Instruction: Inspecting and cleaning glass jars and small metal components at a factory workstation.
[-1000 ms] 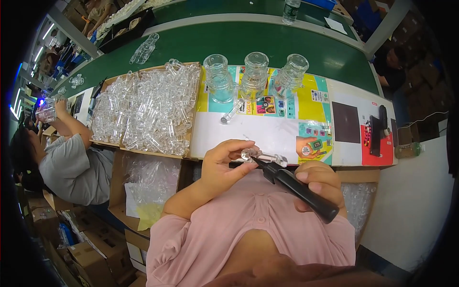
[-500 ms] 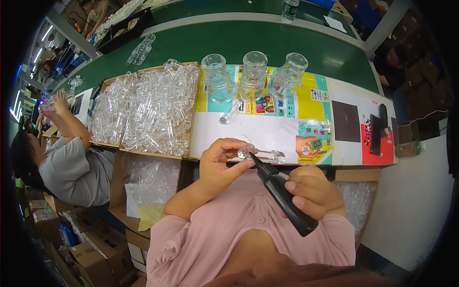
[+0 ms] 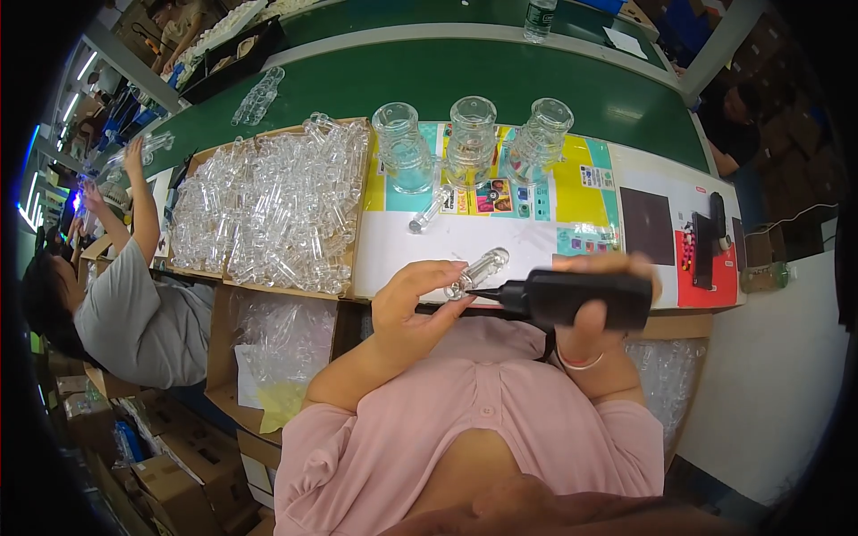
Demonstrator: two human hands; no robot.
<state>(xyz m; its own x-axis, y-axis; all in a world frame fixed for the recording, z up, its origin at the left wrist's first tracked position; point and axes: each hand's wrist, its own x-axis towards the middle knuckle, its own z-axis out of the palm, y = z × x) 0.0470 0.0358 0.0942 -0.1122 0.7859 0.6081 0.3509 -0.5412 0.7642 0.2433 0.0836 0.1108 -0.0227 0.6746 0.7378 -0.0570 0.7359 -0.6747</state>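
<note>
Since the earlier frame, the black nozzle-tipped squeeze bottle had swung from a downward slant to nearly level, and the co-worker's raised arm at the left of the frame had shifted.

At centre frame, the left hand pinched a short clear glass tube piece between thumb and fingertips, just above the near edge of the white and multicoloured tabletop. The right hand was wrapped tight around the bottle, its pointed tip touching or just beside the lower end of the glass piece; contact could not be confirmed.

Left of centre, a shallow cardboard tray held a heap of similar clear glass pieces. Three clear glass jars stood in a row at upper centre, with one loose glass tube lying just below them. A black square mat lay at the right. A green surface ran across the upper frame.
</note>
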